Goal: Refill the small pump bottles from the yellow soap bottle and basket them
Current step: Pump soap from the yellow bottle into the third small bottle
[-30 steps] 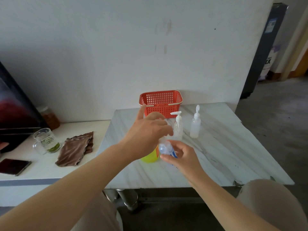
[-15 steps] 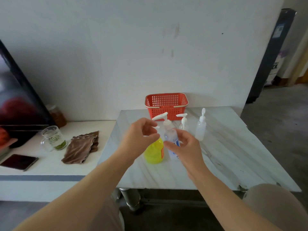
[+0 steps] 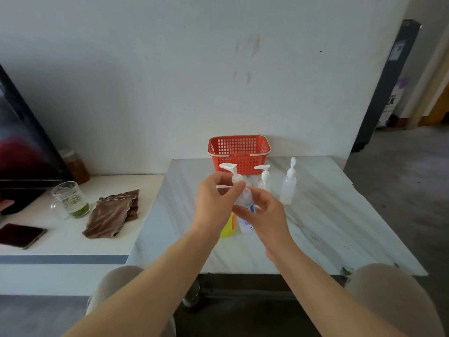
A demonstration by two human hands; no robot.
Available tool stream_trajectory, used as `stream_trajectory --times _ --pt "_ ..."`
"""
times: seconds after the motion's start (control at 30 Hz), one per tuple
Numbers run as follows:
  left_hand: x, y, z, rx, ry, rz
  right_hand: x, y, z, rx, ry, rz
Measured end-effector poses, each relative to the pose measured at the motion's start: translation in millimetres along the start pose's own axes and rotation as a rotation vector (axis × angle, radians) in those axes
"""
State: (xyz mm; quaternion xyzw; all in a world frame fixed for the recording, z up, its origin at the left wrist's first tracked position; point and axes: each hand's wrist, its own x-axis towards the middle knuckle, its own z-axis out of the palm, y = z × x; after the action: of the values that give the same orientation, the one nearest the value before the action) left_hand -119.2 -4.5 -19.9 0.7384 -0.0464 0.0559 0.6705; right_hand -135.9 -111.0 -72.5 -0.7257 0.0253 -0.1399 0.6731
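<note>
The marble bench (image 3: 328,227) is standing against the wall (image 3: 170,93). A red basket (image 3: 239,152) is sitting at its far edge, with a small pump bottle (image 3: 264,181) and a taller clear bottle (image 3: 288,188) standing near it. A yellow soap bottle (image 3: 228,227) is standing nearer, partly hidden. To the left, a lower white bench (image 3: 60,246) is carrying a glass mug (image 3: 70,200), a folded brown cloth (image 3: 114,216), a dark phone (image 3: 21,235) and a jar (image 3: 76,164).

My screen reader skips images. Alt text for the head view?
A left hand grips the pump top of a small clear bottle held by the right hand, beside a yellow soap bottle on a marble table; a red basket stands behind.
</note>
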Motion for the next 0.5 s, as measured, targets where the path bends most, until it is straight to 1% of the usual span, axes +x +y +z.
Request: stream_trajectory --times 0.1,0.13,0.17,0.3,0.37,0.5 --pt "-3.2 -0.4 -3.1 -0.062 -0.126 -0.017 -1.3 1.2 -3.0 -0.002 0.01 0.004" --pt "-4.4 0.1 -3.2 -0.078 -0.144 -0.012 -1.7 1.1 -3.3 -0.006 0.015 0.006" --pt "-6.0 1.0 -2.1 -0.088 -0.134 -0.006 -2.0 1.2 -3.4 -0.011 0.017 0.008" --pt "-6.9 2.1 3.1 -0.065 0.029 -0.02 -4.2 -2.4 -1.6 -0.012 0.013 0.008" --pt "-5.4 1.6 4.4 -0.048 0.031 -0.019 -4.5 -4.3 -2.3 -0.005 0.016 0.011" --pt "-5.3 1.4 5.2 -0.048 -0.036 0.018 -4.1 -7.6 -4.4 -0.016 0.032 0.014"
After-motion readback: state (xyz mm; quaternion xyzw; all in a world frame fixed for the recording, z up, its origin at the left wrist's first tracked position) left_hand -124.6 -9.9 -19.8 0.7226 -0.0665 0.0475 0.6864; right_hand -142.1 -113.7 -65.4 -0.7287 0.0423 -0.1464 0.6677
